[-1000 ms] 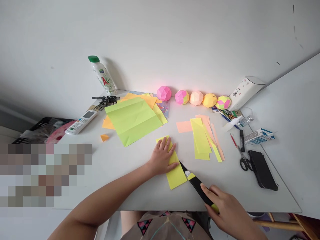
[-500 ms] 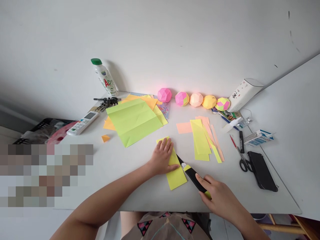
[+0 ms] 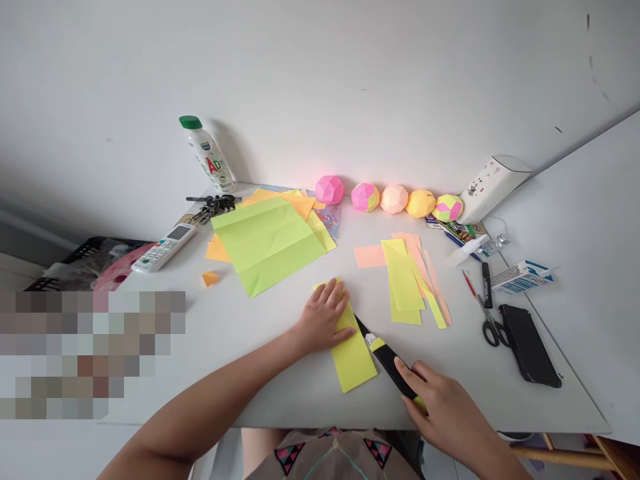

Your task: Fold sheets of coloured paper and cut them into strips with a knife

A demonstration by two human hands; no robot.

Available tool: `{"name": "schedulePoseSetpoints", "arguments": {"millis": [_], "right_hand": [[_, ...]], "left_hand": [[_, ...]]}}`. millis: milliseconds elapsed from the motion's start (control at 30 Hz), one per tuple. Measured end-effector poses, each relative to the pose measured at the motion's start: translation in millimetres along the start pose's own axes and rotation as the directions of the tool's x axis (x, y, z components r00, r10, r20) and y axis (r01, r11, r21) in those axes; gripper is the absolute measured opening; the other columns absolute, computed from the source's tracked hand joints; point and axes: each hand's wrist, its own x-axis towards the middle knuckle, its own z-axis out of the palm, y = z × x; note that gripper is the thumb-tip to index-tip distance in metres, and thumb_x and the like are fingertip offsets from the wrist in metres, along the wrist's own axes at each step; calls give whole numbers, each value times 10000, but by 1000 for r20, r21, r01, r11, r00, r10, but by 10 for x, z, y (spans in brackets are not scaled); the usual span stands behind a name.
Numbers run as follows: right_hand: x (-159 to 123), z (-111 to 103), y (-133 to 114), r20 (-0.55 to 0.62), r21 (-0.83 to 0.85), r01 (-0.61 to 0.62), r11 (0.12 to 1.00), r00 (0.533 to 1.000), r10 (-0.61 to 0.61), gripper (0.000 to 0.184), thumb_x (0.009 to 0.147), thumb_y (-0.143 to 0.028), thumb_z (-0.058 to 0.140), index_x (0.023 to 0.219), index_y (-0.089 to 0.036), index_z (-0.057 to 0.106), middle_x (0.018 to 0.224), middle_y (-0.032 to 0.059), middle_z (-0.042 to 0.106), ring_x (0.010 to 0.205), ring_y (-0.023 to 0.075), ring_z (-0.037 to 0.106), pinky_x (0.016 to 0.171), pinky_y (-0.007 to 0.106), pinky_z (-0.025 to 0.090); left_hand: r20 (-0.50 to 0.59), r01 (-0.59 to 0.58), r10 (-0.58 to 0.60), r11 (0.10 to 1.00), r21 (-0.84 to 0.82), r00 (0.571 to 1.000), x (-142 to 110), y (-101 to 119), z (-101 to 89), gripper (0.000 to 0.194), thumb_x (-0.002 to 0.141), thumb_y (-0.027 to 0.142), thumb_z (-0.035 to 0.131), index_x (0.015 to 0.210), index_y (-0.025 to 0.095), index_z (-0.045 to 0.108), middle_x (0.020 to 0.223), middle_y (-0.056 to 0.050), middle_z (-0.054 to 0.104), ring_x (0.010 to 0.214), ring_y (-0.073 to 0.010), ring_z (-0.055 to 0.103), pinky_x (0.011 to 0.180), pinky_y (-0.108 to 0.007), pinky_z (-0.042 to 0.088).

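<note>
Paper (image 3: pixel 354 365) lies beneath the left grip (image 3: pixel 325 320), spread flat, likely to prevent slipping; the right grip (image 3: pixel 436 401) wraps a knife (image 3: pixel 389 361), one finger along it, seemingly steadying the blade (image 3: pixel 361 325) beside the paper.

yellow paper (image 3: pixel 355 368) looks matt, the cutter handle (image 3: pixel 389 362) plastic.

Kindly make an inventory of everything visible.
Yellow paper: 1, yellow, front
Cutter: 1, black/yellow, front
Paper pile: several, mixed, left
Green sheet: 1, green, atop pile
Scrap: 1, orange, left
Strips: several, yellow/peach, right
Balls: 5, mixed, along wall
Bottle, remote: 2, white, left
Keys: several, dark, left
Basket: 1, black, left
Pens: uncounted, blue, right
Container, box, tube: 3, mostly white, right
Scissors, marker, slab: 3, black, right
Table: 1, white, underneath
Left hand: 1, bare, on yellow paper
Right hand: 1, bare, on cutter
</note>
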Motion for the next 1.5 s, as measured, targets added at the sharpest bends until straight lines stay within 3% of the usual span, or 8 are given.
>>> {"name": "schedulePoseSetpoints", "arguments": {"millis": [333,500,867,1267,1500], "right_hand": [[181,78,-66,-90,-26,-11,1000,996,9,491,864,-192,443,1349,-147,501,887,90,628,567,145,581,511,252,467],[172,96,-76,-80,-46,-13,999,997,9,490,876,-200,430,1359,-137,488,913,99,630,569,148,585,512,259,467],[385,3,189,-86,50,18,999,996,-14,481,892,-222,421,1365,-171,488,911,66,626,566,136,573,508,266,458],[333,127,-17,-147,-48,7,999,989,-14,479,893,-224,391,1347,-112,495,880,97,624,589,164,596,508,268,472],[435,57,58,-109,6,11,1000,994,-10,484,893,-206,409,1362,-106,478,897,90,617,602,149,587,524,261,459]], "left_hand": [[-34,21,-21,1000,-23,999,-22,-2,105,810,859,701,331,1394,102,429,1502,-182,324,1412,-340,218,1121,-457,162],[-27,15,-15,1000,-12,1000,-22,-18,109,840,859,717,294,1387,79,438,1504,-199,303,1407,-345,228,1117,-467,177],[-2,21,-21,999,-28,1000,16,-62,85,982,774,819,303,1408,75,401,1508,-188,304,1399,-344,241,1109,-452,217],[-34,14,-15,1000,-27,999,5,-65,124,997,768,816,330,1403,52,405,1508,-196,293,1407,-335,239,1125,-428,184],[-27,27,-28,999,-44,999,2,-66,151,1009,765,818,336,1410,43,380,1513,-204,274,1416,-338,214,1137,-447,173]]}}
